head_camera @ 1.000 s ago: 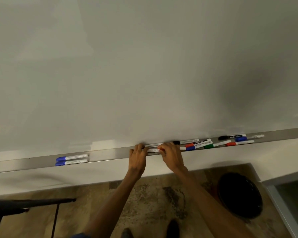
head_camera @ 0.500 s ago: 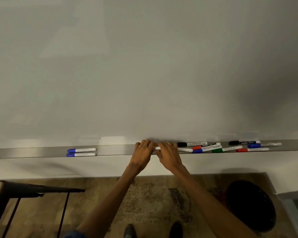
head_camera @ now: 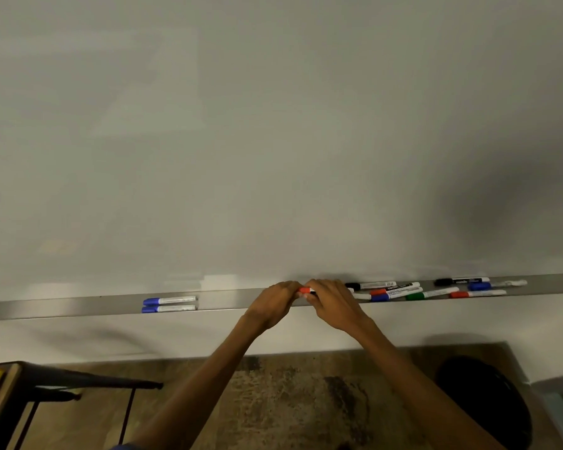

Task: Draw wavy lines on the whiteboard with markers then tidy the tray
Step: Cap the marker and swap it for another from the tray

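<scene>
Red-capped marker [head_camera: 305, 290] between left hand [head_camera: 275, 302] and right hand [head_camera: 331, 303].

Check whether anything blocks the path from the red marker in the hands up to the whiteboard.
Nothing visible does. Both the left hand and right hand grip the red marker over the tray, and the whiteboard right above is bare. The other markers lie in the tray off to either side.

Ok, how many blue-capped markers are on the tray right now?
4 blue-capped markers: two side by side on the tray left of the hands; one just right of them; one farther right. The hands, holding a red-capped marker, may hide more.
</scene>
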A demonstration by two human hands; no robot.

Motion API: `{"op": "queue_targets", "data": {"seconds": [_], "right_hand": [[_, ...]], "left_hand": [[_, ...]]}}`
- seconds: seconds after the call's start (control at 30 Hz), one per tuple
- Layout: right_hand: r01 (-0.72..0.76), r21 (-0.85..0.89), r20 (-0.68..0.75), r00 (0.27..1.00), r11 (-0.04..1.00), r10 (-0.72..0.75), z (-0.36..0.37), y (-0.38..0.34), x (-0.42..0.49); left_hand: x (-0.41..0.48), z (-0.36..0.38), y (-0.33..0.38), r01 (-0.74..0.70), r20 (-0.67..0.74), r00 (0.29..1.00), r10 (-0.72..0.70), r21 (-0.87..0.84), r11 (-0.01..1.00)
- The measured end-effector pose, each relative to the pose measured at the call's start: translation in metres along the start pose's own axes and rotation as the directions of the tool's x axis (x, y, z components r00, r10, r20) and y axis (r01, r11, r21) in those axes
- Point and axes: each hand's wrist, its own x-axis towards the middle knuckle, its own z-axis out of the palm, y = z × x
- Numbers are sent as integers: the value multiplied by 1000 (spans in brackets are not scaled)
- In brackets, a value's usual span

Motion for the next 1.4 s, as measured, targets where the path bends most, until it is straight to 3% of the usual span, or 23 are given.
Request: {"op": "queue_targets", "data": {"seconds": [0.17, 0.3, 0.4, 0.5, 0.63, 0.77, 0.83, 0.9, 0.97, 1.07, 1.17, 1.27, 1.4], "right_hand": [[52, -65, -65, 996, 996, -56, -7, -2, -5], [61, -45, -34, 997, 997, -63, -20, -9, -2], [-27, -2, -31, 999, 1000, 27, -37, 14, -4], [-152, 89, -127, 978, 984, 163, -58, 46, -17], [-87, 251, -358, 917, 964, 176, -88, 15, -14], [212, 554, -577, 795, 805, 188, -156, -61, 1], [371, 622, -655, 729, 690, 199, -205, -93, 9], [508, 571, -765, 614, 645, 194, -258, -112, 18], [590, 459, -854, 499, 664, 148, -311, -124, 24], [644, 367, -908, 404, 672, 108, -375, -132, 28], [752, 367, -921, 374, 548, 104, -420, -138, 31], [802, 331, -935, 352, 497, 54, -450, -142, 33], [790, 340, -937, 333, 510, 108, -470, -142, 40]], "left_hand": [[-5, -14, -2, -84, -8, 996, 85, 62, 994], [-9, -28, -1, -148, 18, 989, 147, 52, 988], [-21, -56, -23, -41, -40, 998, 40, -22, 999], [-37, -94, -46, 110, -107, 988, -113, -33, 993], [-38, -114, -25, 107, -341, 933, -115, -42, 993], [-15, -136, 35, -109, -618, 781, 88, 4, 994], [-3, -165, 69, -171, -746, 649, 151, 51, 984], [6, -200, 95, -223, -862, 465, 201, 106, 969], [12, -242, 115, -249, -938, 290, 189, 117, 961], [15, -305, 136, -242, -980, 97, 171, 144, 960], [23, -364, 150, -196, -976, -31, 214, 216, 957], [33, -413, 162, -160, -958, -135, 253, 273, 949], [44, -454, 182, -141, -940, -157, 304, 326, 935]]}}
